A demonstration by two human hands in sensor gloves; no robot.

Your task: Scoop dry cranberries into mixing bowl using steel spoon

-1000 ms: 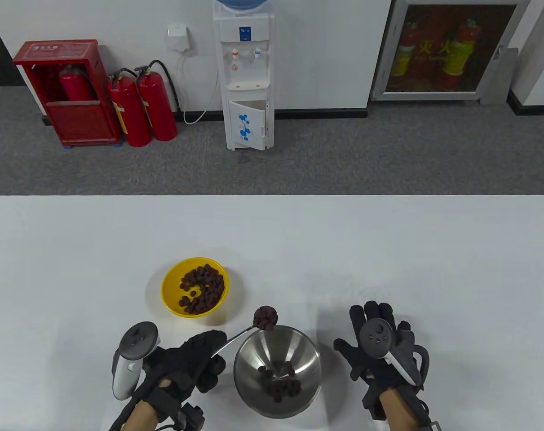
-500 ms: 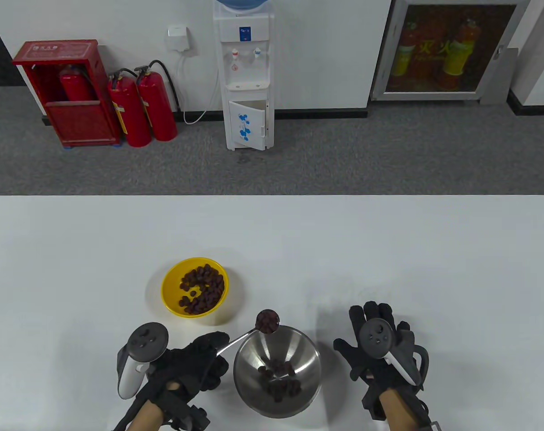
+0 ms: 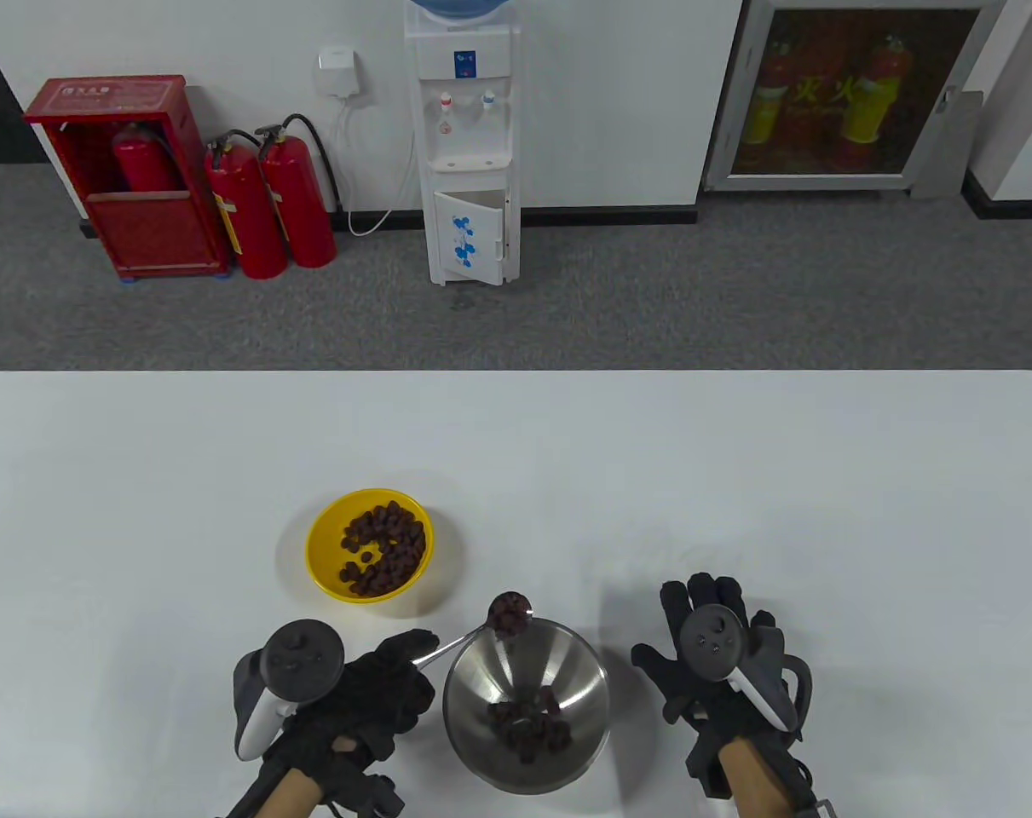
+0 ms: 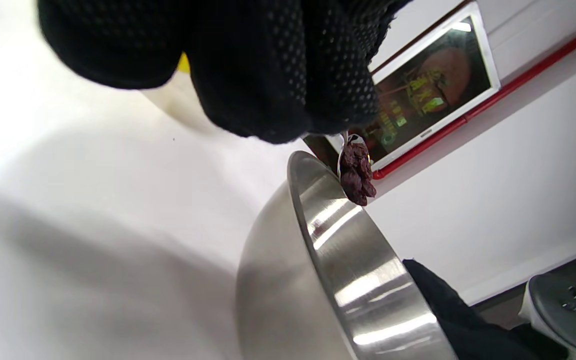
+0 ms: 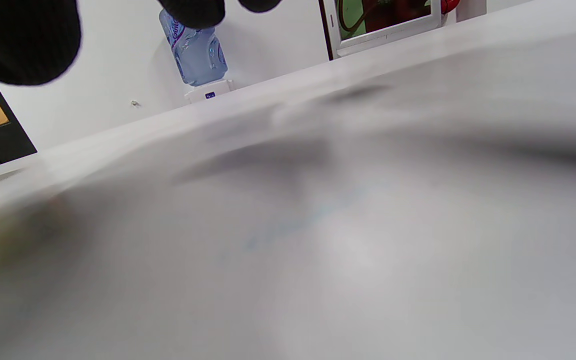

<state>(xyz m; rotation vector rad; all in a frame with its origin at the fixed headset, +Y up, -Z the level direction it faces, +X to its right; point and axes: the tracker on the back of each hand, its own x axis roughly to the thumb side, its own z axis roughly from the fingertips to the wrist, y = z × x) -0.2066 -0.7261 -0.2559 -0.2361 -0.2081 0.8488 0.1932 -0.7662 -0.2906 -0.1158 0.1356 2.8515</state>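
Observation:
My left hand grips the handle of the steel spoon. The spoon's bowl is tilted over the far rim of the steel mixing bowl, and a clump of dry cranberries hangs at it. In the left wrist view the cranberries slide off the spoon just above the bowl's rim. More cranberries lie in the bottom of the mixing bowl. A yellow bowl with cranberries stands behind and to the left. My right hand rests flat on the table, fingers spread, to the right of the mixing bowl.
The white table stretches wide behind and to both sides of the bowls. The right wrist view shows only the blurred tabletop and fingertips at the top edge.
My left hand has rolled and shifted right, tilting the spoon over the mixing bowl's rim. More cranberries lie in the mixing bowl. The right hand has not moved.

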